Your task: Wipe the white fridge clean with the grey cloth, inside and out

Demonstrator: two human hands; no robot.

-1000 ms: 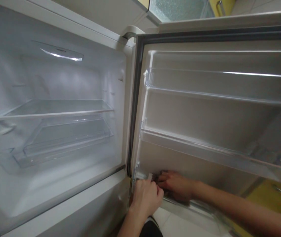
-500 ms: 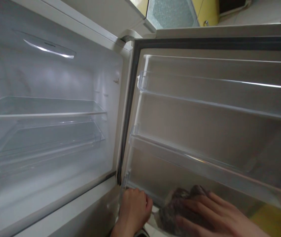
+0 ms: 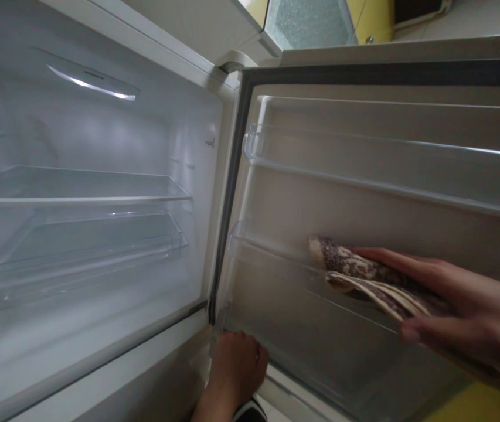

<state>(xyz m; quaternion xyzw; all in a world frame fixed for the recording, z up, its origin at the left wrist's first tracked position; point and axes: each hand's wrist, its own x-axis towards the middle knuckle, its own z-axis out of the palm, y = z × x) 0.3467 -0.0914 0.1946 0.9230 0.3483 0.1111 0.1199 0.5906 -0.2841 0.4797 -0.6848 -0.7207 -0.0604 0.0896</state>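
I look into an open fridge with its door (image 3: 364,193) swung out to the right. My right hand (image 3: 456,305) grips a folded, speckled brown and cream cloth (image 3: 364,278) and holds it against the rail of the middle door shelf (image 3: 271,255). My left hand (image 3: 236,366) is curled shut round the left end of the lowest door shelf, at the door's bottom corner near the dark seal (image 3: 223,234).
The fridge cavity on the left holds a glass shelf (image 3: 78,187) and a clear drawer (image 3: 87,252) under it, with a light strip (image 3: 91,85) at the top. An upper door shelf (image 3: 364,170) runs across the door. Yellow cabinets (image 3: 373,17) show above.
My right hand lifted the cloth from the lowest door shelf up to the middle shelf rail. My left hand stayed at the door's bottom corner.
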